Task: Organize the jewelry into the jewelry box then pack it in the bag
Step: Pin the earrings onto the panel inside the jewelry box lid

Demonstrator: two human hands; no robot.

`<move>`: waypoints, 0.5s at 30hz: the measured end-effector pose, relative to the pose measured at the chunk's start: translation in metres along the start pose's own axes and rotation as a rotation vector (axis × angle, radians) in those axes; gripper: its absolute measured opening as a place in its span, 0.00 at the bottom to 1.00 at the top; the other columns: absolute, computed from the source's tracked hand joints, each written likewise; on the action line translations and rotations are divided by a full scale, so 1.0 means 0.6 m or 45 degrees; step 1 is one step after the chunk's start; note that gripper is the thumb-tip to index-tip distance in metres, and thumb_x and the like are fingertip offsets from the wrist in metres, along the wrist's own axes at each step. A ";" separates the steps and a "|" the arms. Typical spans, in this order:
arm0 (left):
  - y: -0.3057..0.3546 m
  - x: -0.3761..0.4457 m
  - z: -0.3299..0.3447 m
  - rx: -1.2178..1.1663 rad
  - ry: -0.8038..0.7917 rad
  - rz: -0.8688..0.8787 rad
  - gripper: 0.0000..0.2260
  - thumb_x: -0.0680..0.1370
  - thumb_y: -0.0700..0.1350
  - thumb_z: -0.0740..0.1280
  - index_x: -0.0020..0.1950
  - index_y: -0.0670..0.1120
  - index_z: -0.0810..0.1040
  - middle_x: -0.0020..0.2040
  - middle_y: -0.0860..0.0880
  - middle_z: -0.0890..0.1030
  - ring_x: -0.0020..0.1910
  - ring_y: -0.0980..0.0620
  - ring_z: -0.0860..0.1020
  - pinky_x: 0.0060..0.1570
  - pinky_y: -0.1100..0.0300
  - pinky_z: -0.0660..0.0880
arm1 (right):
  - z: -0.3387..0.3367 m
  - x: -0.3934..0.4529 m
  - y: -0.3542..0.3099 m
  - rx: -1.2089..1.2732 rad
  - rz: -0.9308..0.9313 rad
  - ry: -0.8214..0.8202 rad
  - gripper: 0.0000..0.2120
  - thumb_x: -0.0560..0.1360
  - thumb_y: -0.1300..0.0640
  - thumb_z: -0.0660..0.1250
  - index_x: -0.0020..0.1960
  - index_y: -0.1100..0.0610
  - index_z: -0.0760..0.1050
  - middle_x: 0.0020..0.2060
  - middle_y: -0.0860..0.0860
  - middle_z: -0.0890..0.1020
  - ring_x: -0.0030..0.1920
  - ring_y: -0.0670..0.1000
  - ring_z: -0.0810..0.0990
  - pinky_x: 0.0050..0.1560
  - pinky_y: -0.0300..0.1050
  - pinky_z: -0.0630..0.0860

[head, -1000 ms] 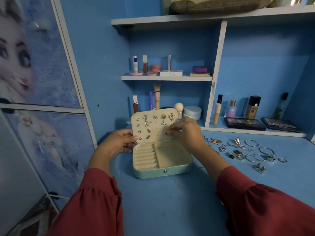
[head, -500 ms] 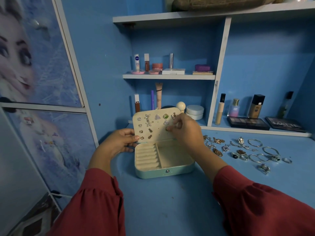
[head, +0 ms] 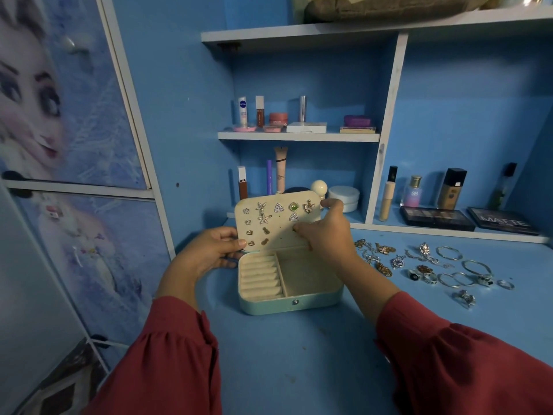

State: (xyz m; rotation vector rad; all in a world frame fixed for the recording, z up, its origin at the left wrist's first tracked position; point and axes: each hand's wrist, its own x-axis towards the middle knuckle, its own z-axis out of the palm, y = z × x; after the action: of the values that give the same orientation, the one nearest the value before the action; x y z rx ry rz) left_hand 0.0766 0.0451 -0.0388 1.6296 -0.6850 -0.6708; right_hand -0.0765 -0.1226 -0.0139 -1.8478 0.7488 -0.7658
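Note:
A mint jewelry box (head: 291,305) stands open on the blue desk, its cream lid (head: 276,235) upright and studded with several earrings (head: 279,208). My left hand (head: 209,250) grips the lid's left edge. My right hand (head: 326,232) rests against the right part of the lid, fingertips pinched at a small piece near the lower right holes; the piece itself is mostly hidden. The box's ring rolls and open compartment hold nothing. Loose rings, bangles and pendants (head: 431,265) lie on the desk to the right of the box.
Cosmetics fill the shelves behind: bottles (head: 452,188), two dark palettes (head: 437,218), a white jar (head: 344,197) just behind the lid. An olive bag (head: 389,6) lies on the top shelf. A wardrobe door (head: 74,115) stands at the left.
My right hand has slid lower on the lid, uncovering the butterfly earring at the top right. The left hand keeps its hold on the lid.

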 end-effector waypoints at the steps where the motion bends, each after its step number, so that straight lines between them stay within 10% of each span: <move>1: 0.000 -0.001 0.000 0.002 0.000 0.000 0.05 0.77 0.36 0.66 0.51 0.42 0.79 0.40 0.46 0.83 0.35 0.53 0.80 0.39 0.59 0.79 | -0.002 0.002 0.000 0.028 0.037 -0.017 0.30 0.70 0.59 0.74 0.67 0.53 0.62 0.44 0.51 0.77 0.36 0.50 0.78 0.34 0.44 0.74; 15: 0.006 -0.008 0.001 0.019 0.016 -0.008 0.06 0.76 0.36 0.67 0.53 0.42 0.80 0.41 0.46 0.84 0.38 0.53 0.81 0.45 0.57 0.78 | -0.052 0.035 -0.014 0.704 0.631 -0.437 0.12 0.80 0.57 0.52 0.58 0.61 0.68 0.43 0.64 0.84 0.22 0.50 0.73 0.20 0.34 0.60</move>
State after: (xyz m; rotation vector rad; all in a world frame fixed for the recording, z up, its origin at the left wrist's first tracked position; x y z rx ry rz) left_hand 0.0725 0.0480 -0.0352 1.6492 -0.6777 -0.6607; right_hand -0.0864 -0.1528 0.0082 -1.1791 0.6492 -0.2776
